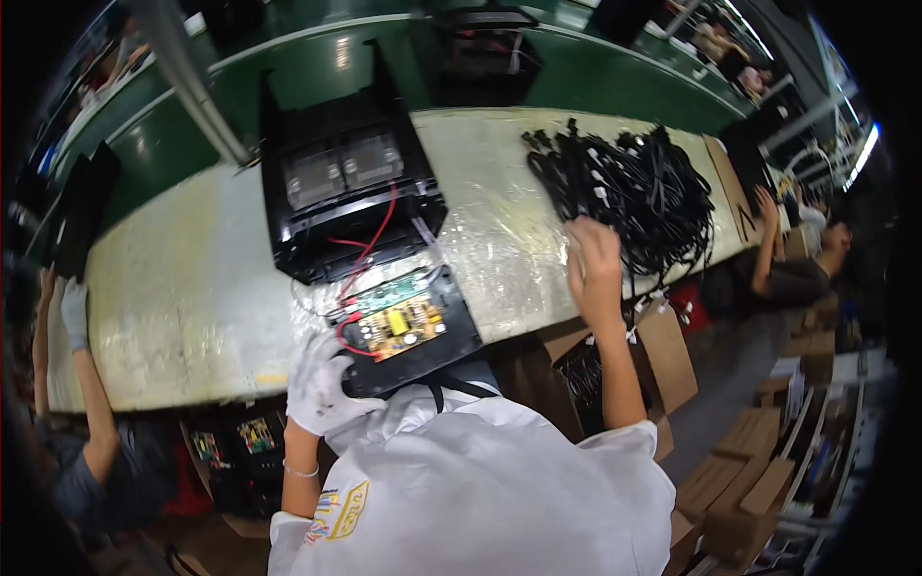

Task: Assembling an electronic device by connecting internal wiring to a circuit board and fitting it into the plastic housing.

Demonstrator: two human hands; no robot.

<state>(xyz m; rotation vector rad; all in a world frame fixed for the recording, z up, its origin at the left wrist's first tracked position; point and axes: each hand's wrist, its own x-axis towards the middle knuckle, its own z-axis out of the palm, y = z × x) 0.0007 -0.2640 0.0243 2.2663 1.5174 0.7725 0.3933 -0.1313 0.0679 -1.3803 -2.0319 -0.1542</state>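
Note:
My left hand (325,386), in a white glove, has its bent fingers on the left edge of a black panel (451,355). On that panel sit a yellow-brown circuit board (420,336) and a narrow green board (386,290). Red wires (376,230) run from the boards into a black plastic housing (351,216), which stands just beyond with two clear-covered windows in it. My bare right hand (594,264) is over the table, fingers partly spread and holding nothing, beside the near left side of a heap of black cables (663,192) with white connectors.
The pale, film-covered table (182,288) borders a green conveyor (355,58) carrying another black housing (480,58). Open cardboard boxes (667,355) stand below the near edge. Co-workers' arms reach in at left, by a black part (86,211), and at right.

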